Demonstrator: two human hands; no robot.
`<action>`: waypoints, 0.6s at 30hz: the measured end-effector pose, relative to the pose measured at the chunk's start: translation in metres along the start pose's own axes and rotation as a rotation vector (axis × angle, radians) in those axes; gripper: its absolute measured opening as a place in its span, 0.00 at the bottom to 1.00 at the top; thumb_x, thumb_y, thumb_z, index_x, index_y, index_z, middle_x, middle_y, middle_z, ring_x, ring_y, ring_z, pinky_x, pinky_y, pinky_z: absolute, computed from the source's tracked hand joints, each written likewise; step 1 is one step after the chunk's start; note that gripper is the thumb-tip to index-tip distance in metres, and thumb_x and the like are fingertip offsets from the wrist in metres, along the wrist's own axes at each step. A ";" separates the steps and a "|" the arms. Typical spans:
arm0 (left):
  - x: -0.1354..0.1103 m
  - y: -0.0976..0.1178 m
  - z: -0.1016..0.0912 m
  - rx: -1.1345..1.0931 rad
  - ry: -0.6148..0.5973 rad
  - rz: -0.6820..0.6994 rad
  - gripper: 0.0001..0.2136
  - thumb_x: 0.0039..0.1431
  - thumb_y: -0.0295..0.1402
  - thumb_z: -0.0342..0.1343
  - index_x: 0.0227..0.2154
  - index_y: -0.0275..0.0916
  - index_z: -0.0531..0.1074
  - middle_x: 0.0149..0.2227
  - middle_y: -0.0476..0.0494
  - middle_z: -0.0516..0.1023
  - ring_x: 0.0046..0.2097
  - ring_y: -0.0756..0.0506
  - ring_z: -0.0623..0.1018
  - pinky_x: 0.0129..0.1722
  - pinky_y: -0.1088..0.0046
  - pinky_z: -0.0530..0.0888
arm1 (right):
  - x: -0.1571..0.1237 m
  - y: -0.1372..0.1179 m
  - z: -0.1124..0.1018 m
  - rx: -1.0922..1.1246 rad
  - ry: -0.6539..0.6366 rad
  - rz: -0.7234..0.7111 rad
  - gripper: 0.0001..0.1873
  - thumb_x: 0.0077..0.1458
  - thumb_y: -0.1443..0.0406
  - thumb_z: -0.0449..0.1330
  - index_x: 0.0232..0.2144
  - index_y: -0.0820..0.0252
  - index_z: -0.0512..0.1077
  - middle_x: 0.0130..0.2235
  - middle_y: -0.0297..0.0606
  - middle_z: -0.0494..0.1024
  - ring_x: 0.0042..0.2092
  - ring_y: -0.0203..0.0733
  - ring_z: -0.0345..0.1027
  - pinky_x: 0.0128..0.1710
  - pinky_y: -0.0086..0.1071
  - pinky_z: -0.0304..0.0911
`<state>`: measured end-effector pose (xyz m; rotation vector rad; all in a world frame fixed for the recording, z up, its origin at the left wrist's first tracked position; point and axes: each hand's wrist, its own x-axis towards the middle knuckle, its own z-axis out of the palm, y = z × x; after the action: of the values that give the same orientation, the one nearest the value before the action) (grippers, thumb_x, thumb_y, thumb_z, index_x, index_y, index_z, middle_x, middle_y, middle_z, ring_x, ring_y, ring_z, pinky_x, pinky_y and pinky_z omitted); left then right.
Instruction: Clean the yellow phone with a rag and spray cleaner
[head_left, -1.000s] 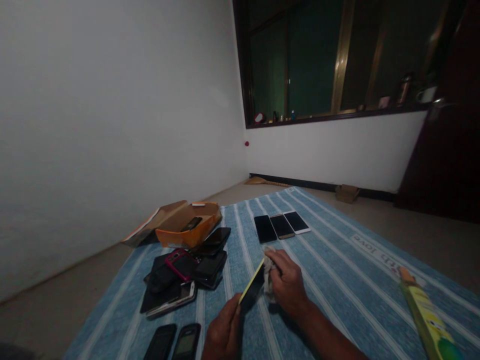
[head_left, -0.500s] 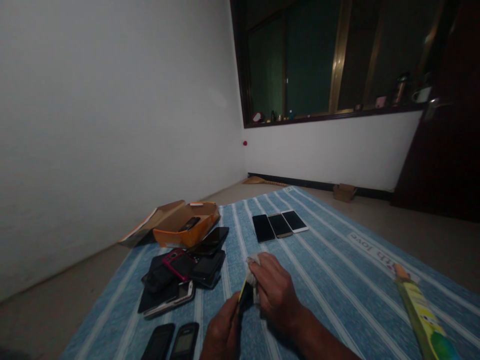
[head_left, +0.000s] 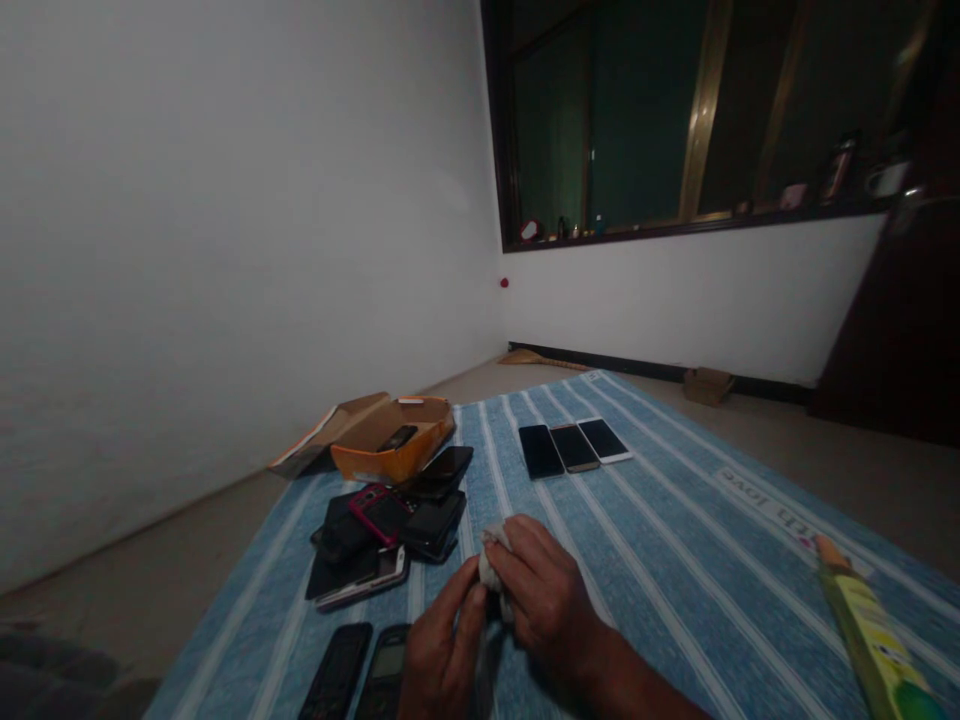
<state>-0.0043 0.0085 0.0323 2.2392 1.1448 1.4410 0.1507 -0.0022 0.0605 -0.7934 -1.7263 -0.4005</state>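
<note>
My right hand [head_left: 544, 590] is closed on a crumpled whitish cloth [head_left: 491, 560] at the near middle of the bed-like striped surface. My left hand [head_left: 448, 640] is closed beside it, thumb and fingers pinching a thin dark phone [head_left: 489, 640] held on edge; most of it is hidden behind the fingers. The cloth presses against the phone's upper part. Left of my left hand lie two old keypad-style phones [head_left: 386, 670], [head_left: 337, 670] side by side. Farther off is a heap of several phones, one with a pink frame [head_left: 381, 515].
An open orange cardboard box [head_left: 390, 460] with a phone inside stands at the far left. Three smartphones [head_left: 576, 447] lie in a row farther ahead. A yellow-green bottle-like package [head_left: 874, 640] lies at the right. Striped blue cloth [head_left: 660, 540] covers the surface.
The view has turned slightly left, so things sit farther right. The phone in my left hand has turned, and its yellowish edge no longer shows. My hands have come closer together.
</note>
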 end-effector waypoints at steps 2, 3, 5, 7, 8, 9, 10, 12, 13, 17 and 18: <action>0.002 0.003 -0.004 -0.006 0.010 0.030 0.19 0.68 0.44 0.48 0.46 0.37 0.79 0.44 0.36 0.85 0.44 0.40 0.85 0.44 0.70 0.82 | 0.001 -0.003 0.001 0.007 0.001 0.000 0.17 0.67 0.71 0.44 0.42 0.65 0.74 0.34 0.46 0.75 0.40 0.47 0.68 0.41 0.40 0.70; 0.003 0.004 -0.006 -0.008 0.016 0.045 0.18 0.68 0.43 0.49 0.45 0.37 0.79 0.44 0.37 0.85 0.44 0.40 0.85 0.44 0.71 0.82 | 0.002 -0.004 0.001 0.012 0.001 0.002 0.17 0.67 0.71 0.44 0.41 0.65 0.74 0.34 0.46 0.74 0.40 0.47 0.67 0.41 0.40 0.70; 0.005 0.006 -0.008 -0.009 0.029 0.071 0.17 0.67 0.43 0.50 0.44 0.38 0.79 0.43 0.39 0.86 0.43 0.42 0.85 0.44 0.73 0.81 | 0.004 -0.006 0.001 0.028 0.001 0.006 0.17 0.66 0.71 0.44 0.41 0.65 0.74 0.33 0.45 0.74 0.39 0.47 0.67 0.40 0.39 0.70; 0.007 0.007 -0.009 -0.006 0.037 0.082 0.16 0.67 0.42 0.52 0.44 0.38 0.79 0.42 0.39 0.86 0.42 0.42 0.86 0.43 0.74 0.81 | 0.006 -0.006 0.001 0.046 0.001 0.010 0.17 0.66 0.72 0.44 0.41 0.64 0.73 0.33 0.45 0.74 0.39 0.47 0.67 0.40 0.39 0.70; 0.008 0.008 -0.008 -0.005 0.041 0.084 0.16 0.66 0.42 0.52 0.44 0.38 0.79 0.42 0.40 0.86 0.42 0.42 0.86 0.43 0.74 0.81 | 0.006 -0.006 0.000 0.052 0.000 0.015 0.17 0.66 0.72 0.44 0.40 0.64 0.73 0.33 0.45 0.73 0.40 0.47 0.67 0.40 0.39 0.70; 0.008 0.008 -0.008 -0.003 0.046 0.084 0.16 0.66 0.42 0.52 0.44 0.38 0.79 0.42 0.40 0.86 0.41 0.42 0.86 0.43 0.74 0.81 | 0.007 -0.005 0.000 0.058 -0.003 0.021 0.18 0.66 0.72 0.43 0.40 0.64 0.73 0.32 0.44 0.73 0.39 0.46 0.67 0.40 0.39 0.69; 0.009 0.008 -0.007 -0.003 0.051 0.085 0.16 0.66 0.42 0.52 0.44 0.37 0.79 0.42 0.39 0.86 0.41 0.42 0.86 0.43 0.74 0.81 | 0.007 -0.004 0.000 0.067 -0.006 0.027 0.18 0.66 0.72 0.43 0.40 0.63 0.73 0.32 0.44 0.73 0.39 0.46 0.67 0.40 0.39 0.69; 0.010 0.009 -0.006 -0.005 0.061 0.084 0.16 0.66 0.42 0.52 0.44 0.37 0.79 0.42 0.39 0.86 0.41 0.42 0.86 0.43 0.74 0.81 | 0.008 -0.001 0.000 0.093 -0.033 0.042 0.18 0.65 0.72 0.43 0.39 0.63 0.73 0.33 0.44 0.72 0.38 0.46 0.66 0.39 0.38 0.69; 0.011 0.010 -0.006 -0.009 0.063 0.084 0.16 0.66 0.42 0.52 0.44 0.37 0.79 0.42 0.39 0.86 0.41 0.42 0.86 0.43 0.74 0.81 | 0.008 0.001 0.000 0.109 -0.050 0.051 0.17 0.65 0.72 0.44 0.39 0.63 0.73 0.33 0.44 0.72 0.38 0.46 0.66 0.38 0.38 0.69; 0.017 0.015 -0.006 -0.037 0.060 0.090 0.15 0.65 0.41 0.54 0.43 0.37 0.80 0.41 0.40 0.86 0.41 0.42 0.86 0.43 0.73 0.81 | 0.008 0.006 -0.002 0.161 -0.102 0.086 0.16 0.62 0.73 0.46 0.39 0.64 0.73 0.32 0.44 0.72 0.37 0.46 0.64 0.36 0.38 0.68; 0.019 0.017 -0.006 -0.047 0.055 0.092 0.15 0.65 0.41 0.54 0.44 0.37 0.80 0.41 0.40 0.86 0.41 0.42 0.86 0.43 0.73 0.82 | 0.009 0.007 -0.002 0.173 -0.108 0.098 0.16 0.62 0.73 0.46 0.39 0.64 0.73 0.32 0.44 0.72 0.37 0.46 0.64 0.36 0.38 0.68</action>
<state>0.0026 0.0093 0.0577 2.2608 1.0247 1.5575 0.1555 0.0039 0.0686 -0.7809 -1.7871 -0.1416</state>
